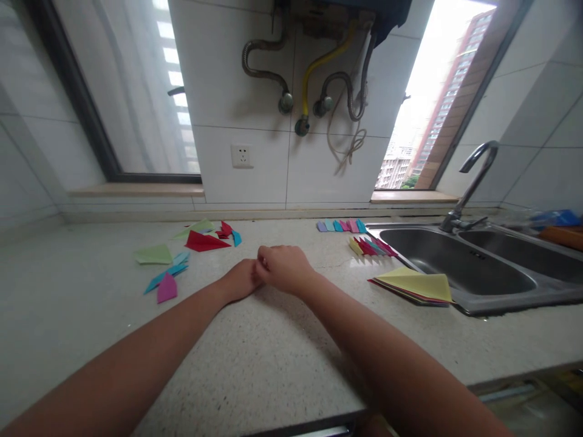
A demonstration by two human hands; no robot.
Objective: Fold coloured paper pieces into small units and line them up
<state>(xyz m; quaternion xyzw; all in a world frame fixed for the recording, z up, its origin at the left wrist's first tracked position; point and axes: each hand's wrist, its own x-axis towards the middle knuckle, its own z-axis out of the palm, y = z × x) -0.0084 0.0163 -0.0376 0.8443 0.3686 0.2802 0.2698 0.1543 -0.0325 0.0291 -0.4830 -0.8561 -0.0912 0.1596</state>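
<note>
My left hand and my right hand meet over the middle of the pale speckled countertop. The right hand is closed, its fingers curled, and it overlaps the front of the left. Left fingers are mostly hidden behind it, and I cannot see whether anything lies between the hands. To their left are loose folded papers: a red piece, a light green piece, a blue piece and a magenta piece. On the right rest a row of small coloured folded papers, a second row and a stack of yellow-topped paper.
A double steel sink with a chrome faucet is set into the counter on the right. Hoses and a yellow pipe hang on the tiled wall above a socket. Windows flank that wall.
</note>
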